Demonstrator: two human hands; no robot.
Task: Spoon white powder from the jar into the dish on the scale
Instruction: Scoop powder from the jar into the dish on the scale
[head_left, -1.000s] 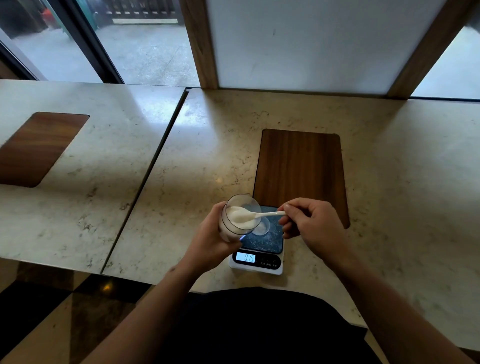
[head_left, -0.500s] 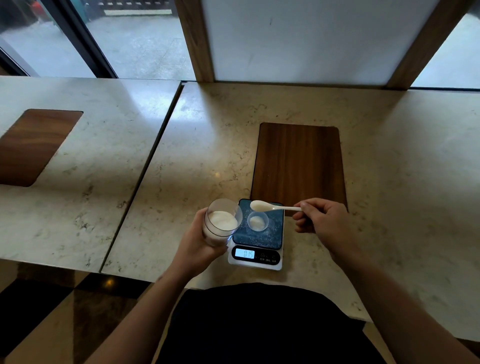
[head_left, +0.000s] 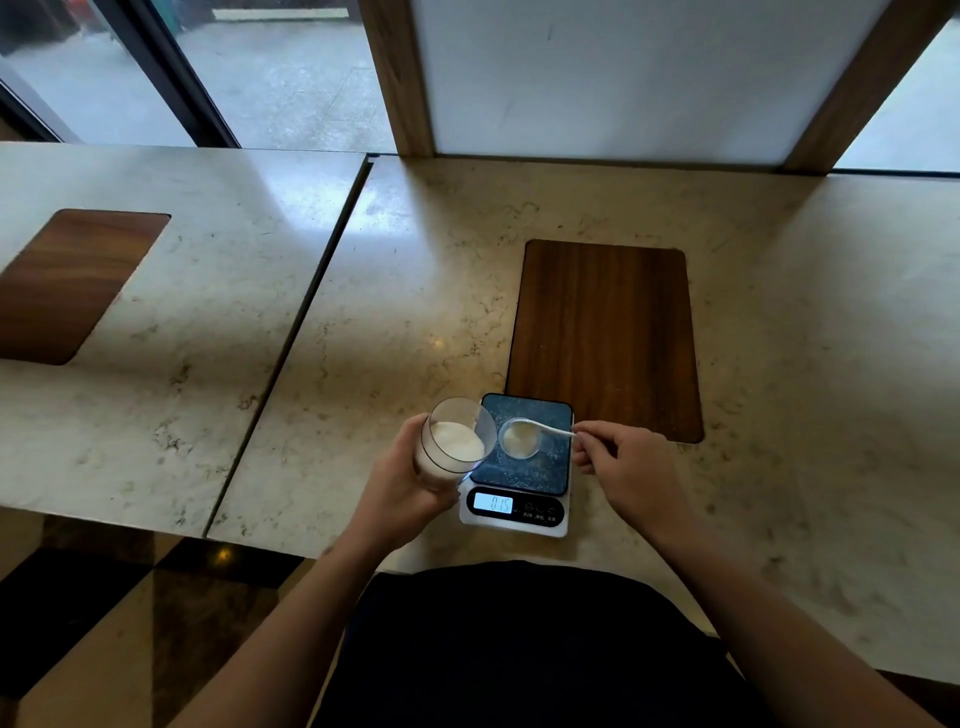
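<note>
The left hand (head_left: 402, 488) is wrapped around a clear jar (head_left: 452, 444) and holds it lifted just beside the left edge of the scale (head_left: 519, 467). The jar is tilted, with its open mouth turned toward the person and a little to the right, and white powder (head_left: 457, 440) lies inside it. The right hand (head_left: 631, 470) pinches the end of the handle of a small white spoon (head_left: 543, 428) between the thumb and the first fingers; the other fingers are curled in. The bowl of the spoon is over the far rim of the dish (head_left: 520, 439) and seems to carry some powder, but I cannot tell if it touches the dish.

The dish is a small clear round cup that stands on the dark platform of the scale, in its left half, and it has a little white powder at the bottom. Some fine white grains are scattered on the platform around it. The scale has a white body, and its lit display (head_left: 493, 503) at the near side shows digits that read like 0.15.

The scale rests on a pale marble counter (head_left: 415, 312), near its front edge. Just behind the scale a dark wooden panel (head_left: 605, 332) is set into the counter. A second wooden panel (head_left: 67, 283) is in the neighbouring counter slab at the left. Behind the counter there are a window (head_left: 291, 73) and a white wall panel (head_left: 623, 73) in a wooden frame.
</note>
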